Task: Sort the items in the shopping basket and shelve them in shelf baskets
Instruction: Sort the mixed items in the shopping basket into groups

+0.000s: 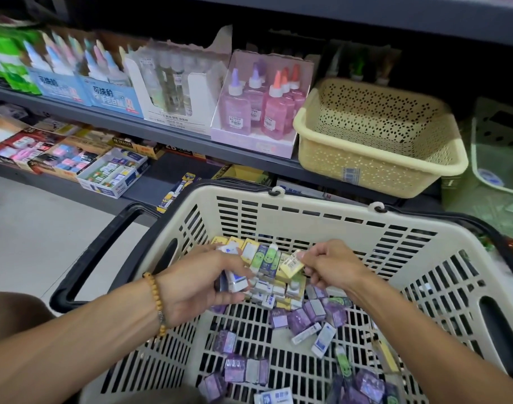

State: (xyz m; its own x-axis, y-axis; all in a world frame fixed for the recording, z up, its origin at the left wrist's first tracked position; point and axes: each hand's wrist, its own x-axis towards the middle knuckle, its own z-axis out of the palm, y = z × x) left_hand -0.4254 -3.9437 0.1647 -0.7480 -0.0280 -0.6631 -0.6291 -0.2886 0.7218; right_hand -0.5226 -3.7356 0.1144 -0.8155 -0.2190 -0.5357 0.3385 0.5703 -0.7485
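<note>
Hovering over the shopping basket [322, 211], white-and-blue eraser boxes [234, 282] are being gripped by the left hand [197, 284], while a yellow eraser box [291, 265] is being pinched by the right hand [329, 266].

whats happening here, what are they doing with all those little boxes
A person is sorting small boxed items inside a cream shopping basket. The left hand grips a fan of several boxes, white-and-blue and green ones among them, while the right hand pinches a yellow box beside them. Many purple boxes lie loose on the basket floor. A yellow shelf basket sits on the shelf behind.
</note>
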